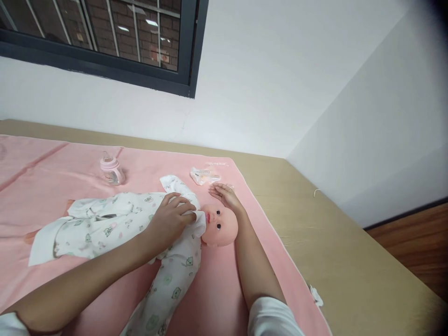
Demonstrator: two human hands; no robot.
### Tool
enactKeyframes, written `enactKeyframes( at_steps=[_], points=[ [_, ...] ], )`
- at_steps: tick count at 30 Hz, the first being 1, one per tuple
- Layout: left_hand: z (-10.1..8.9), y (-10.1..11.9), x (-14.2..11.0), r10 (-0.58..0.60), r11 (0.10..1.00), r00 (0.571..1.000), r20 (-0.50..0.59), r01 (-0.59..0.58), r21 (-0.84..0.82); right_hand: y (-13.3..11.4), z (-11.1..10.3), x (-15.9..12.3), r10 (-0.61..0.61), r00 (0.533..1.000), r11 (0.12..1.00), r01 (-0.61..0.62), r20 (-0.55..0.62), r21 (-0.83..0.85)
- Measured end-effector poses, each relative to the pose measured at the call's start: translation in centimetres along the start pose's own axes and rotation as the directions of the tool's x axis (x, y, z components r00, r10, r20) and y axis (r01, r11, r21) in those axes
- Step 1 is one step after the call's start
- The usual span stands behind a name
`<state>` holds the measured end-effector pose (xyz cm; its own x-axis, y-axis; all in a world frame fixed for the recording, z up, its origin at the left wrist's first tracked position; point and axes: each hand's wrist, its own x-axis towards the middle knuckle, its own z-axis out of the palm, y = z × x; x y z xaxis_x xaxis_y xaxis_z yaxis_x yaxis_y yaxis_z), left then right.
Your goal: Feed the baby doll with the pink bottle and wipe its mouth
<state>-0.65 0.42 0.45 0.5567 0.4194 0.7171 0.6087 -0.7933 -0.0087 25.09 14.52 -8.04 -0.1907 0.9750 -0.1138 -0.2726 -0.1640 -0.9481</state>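
Handling of cloth at the neck of a baby doll. The doll (220, 228) lies on its back on a pink mat (217, 284), its bald head towards the person's right, its feet towards the left, and its sleeves spread to either side. It wears a patterned white outfit (115, 219). The left hand (170, 219) reaches across the chest with fingers bent and closed on white cloth (199, 223) just below the mouth; whether this is a separate piece or part of the collar cannot be told at this angle. The right hand (226, 196) is released, its fingers extended and grasping nothing, beside the far side of the head, with the forearm passing around the crown. Near its fingertips lies a clear plastic packet (206, 176); a pink-topped bottle (112, 170) stands farther left, beyond the legs of the outfit.

The step in hand is judged to be local work with the cloth at the chin: the left hand manipulates, while the right is placed so that it could steady the head. From this arrangement, the next move calls for light finger control, the cloth being kept flat and away from the eyes, and for the right palm to meet the head before any firmer pull, since the head could otherwise roll.
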Motion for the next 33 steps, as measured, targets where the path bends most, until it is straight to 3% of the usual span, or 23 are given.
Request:
enactKeyframes(
  at_steps=[10,23,33],
  points=[
    [0.07,-0.12,0.13,0.024,0.995,0.997,0.069,-0.03,0.097,-0.06,0.13,-0.19,-0.003,1.0,1.0,0.003,-0.009,-0.006],
    [0.48,-0.14,0.38,0.024,0.992,0.997,0.073,-0.033,0.118,-0.03,0.03,-0.04,-0.006,1.0,1.0,0.007,0.007,-0.017],
    [-0.06,0.08,0.32,-0.062,0.958,0.983,0.173,0.107,-0.267,-0.11,0.17,-0.22,-0.011,1.0,1.0,0.011,-0.002,-0.022]
  ],
)
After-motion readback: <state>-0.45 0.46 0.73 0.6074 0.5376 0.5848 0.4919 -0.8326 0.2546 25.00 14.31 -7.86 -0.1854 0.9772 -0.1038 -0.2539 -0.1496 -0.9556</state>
